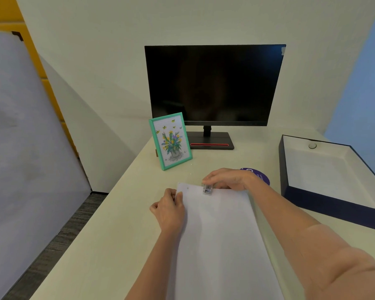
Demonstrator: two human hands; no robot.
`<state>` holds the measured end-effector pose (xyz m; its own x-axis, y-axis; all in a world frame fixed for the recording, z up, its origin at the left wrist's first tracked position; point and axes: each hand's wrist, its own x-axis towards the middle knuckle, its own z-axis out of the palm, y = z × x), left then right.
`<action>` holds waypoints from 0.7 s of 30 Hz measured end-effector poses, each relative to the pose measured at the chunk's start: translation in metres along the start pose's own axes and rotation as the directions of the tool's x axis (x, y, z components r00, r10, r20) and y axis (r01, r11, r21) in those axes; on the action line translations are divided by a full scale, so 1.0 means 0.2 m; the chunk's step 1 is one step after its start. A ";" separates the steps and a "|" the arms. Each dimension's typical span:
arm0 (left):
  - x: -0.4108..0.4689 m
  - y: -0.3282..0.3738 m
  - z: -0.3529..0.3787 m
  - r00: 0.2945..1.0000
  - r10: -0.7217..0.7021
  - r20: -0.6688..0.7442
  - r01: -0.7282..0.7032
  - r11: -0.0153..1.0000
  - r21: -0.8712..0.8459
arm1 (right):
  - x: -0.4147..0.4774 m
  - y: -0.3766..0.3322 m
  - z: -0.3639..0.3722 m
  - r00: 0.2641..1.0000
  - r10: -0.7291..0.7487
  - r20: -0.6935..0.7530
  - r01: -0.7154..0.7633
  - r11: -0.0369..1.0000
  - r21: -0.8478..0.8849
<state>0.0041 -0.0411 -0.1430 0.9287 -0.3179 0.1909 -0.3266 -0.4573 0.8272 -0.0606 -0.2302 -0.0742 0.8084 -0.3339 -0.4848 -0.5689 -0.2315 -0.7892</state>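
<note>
A stack of white paper [221, 230] lies lengthwise on the cream desk [108, 234] in front of me. My left hand [169, 210] grips the paper's left edge near its far corner, fingers curled over the edge. My right hand [227, 178] holds a small silvery stapler [207, 189] clamped over the paper's far edge, a little right of that corner. Two small marks show on the paper near the far left corner.
A dark monitor [213, 85] stands at the back of the desk, with a green-framed flower picture [170, 140] in front of it. A purple round disc [260, 176] peeks out behind my right hand. An open dark-blue box [333, 176] sits at the right. A white board [24, 148] leans at the left.
</note>
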 end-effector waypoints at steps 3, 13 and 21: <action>0.00 0.00 0.00 1.000 -0.006 -0.011 0.006 1.000 -0.004 | -0.03 0.02 -0.03 1.000 0.000 -0.014 0.000 1.000 -0.004; -0.01 0.01 -0.01 1.000 0.005 -0.009 -0.005 1.000 -0.011 | -0.05 0.03 -0.05 0.999 0.000 -0.046 0.001 1.000 0.007; -0.01 0.02 -0.01 1.000 0.014 -0.017 -0.014 1.000 -0.005 | -0.04 0.03 -0.03 0.997 -0.001 -0.081 0.001 1.000 0.000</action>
<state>0.0008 -0.0405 -0.1401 0.9268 -0.3104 0.2113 -0.3388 -0.4491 0.8268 -0.0711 -0.2340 -0.0735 0.7942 -0.4067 -0.4516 -0.5679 -0.2323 -0.7896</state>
